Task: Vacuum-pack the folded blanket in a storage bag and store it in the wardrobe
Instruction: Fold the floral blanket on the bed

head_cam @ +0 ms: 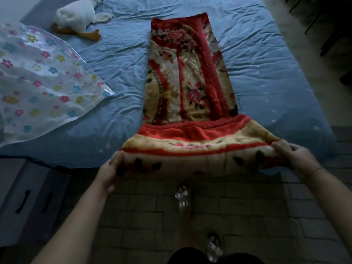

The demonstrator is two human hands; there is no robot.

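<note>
Head view, looking down, close over bed (118,60)

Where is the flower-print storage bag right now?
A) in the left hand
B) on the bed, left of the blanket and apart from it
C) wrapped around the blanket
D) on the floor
B: the storage bag lies on the bed left of the blanket, a gap between them; the left hand and right hand grip the blanket.

Blanket (187,79) on bed (122,60) (lengthwise); storage bag (38,79) left; plush duck (76,18) behind bag.
</note>
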